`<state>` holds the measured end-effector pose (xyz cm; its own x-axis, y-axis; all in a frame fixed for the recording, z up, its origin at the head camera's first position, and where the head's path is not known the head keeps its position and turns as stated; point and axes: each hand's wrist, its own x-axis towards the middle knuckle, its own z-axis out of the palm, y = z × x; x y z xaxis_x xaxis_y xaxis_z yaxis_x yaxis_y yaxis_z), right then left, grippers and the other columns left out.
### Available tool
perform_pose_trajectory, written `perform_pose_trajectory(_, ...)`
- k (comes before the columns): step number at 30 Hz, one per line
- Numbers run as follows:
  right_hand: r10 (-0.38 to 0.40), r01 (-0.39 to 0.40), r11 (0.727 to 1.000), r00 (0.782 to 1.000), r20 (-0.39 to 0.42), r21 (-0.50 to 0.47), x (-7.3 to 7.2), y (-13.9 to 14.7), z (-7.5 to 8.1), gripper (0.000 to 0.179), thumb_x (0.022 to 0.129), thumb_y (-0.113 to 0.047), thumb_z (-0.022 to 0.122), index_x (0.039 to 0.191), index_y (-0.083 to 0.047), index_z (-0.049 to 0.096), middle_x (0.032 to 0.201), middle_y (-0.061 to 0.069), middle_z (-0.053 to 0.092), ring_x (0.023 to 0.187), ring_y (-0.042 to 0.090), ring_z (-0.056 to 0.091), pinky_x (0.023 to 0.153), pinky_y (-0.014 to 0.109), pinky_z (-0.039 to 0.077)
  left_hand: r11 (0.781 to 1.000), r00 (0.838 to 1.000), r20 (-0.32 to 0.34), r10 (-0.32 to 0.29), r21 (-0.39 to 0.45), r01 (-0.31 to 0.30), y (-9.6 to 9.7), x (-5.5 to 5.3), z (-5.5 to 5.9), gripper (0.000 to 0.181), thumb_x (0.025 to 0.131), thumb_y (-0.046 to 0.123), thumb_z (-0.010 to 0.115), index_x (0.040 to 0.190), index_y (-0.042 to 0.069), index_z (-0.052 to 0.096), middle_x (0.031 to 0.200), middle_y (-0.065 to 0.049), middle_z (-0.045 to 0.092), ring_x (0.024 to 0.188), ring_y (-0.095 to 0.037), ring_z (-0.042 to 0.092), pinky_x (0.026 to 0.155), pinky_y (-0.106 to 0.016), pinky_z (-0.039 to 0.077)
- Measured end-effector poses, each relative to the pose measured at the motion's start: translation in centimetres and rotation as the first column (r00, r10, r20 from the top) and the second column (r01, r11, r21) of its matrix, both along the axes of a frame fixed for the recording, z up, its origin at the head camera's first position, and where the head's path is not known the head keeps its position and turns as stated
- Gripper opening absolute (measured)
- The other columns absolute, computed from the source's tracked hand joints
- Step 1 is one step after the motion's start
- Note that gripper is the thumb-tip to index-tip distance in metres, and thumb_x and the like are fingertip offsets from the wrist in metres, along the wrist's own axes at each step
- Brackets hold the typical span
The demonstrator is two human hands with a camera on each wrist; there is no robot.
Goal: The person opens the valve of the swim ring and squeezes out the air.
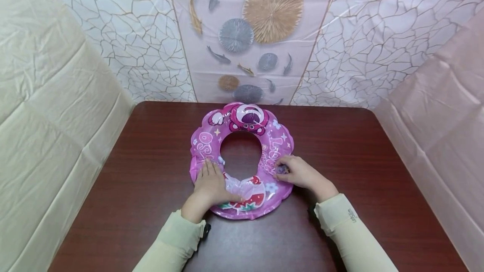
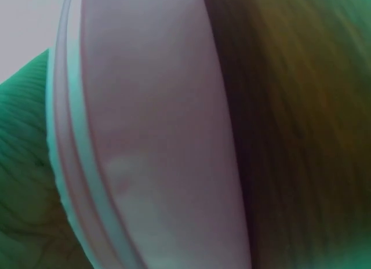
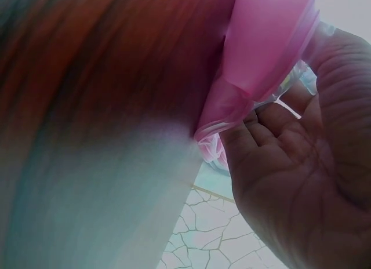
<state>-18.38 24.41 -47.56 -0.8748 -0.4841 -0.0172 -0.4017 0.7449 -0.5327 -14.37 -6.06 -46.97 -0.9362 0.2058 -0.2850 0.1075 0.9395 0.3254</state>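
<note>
Left hand [image 1: 209, 186] is laid spread on the pink inflatable ring [image 1: 204, 142], itself borne flat by the counter [image 1: 151, 171]; the ring's right side is pinched by the right hand [image 1: 301, 174]. Judged light, soft, slick, puncture-prone; best gripped around the tube.

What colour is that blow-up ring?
The ring is pinkish purple with red, white and pale blue prints; the head view shows it best.
</note>
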Motion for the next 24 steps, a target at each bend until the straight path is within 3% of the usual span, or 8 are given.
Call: perform_pose_trajectory(24, -0.007, 0.007, 1.0, 1.0, 0.011, 0.009, -0.16, 0.07, -0.19, 0.029, 0.086, -0.027, 0.081, 0.107, -0.01, 0.069, 0.097, -0.001, 0.067, 0.089, 0.016, 0.06, 0.088, 0.04, 0.055, 1.0, 1.0, -0.02, -0.001, -0.024, 0.001, 0.16, -0.09, 0.26, 0.142, 0.059, 0.073, 0.082, 0.154, -0.012, 0.019, 0.161, -0.033, 0.014, 0.149, -0.048, 0.014, 0.121, -0.054, 0.017)
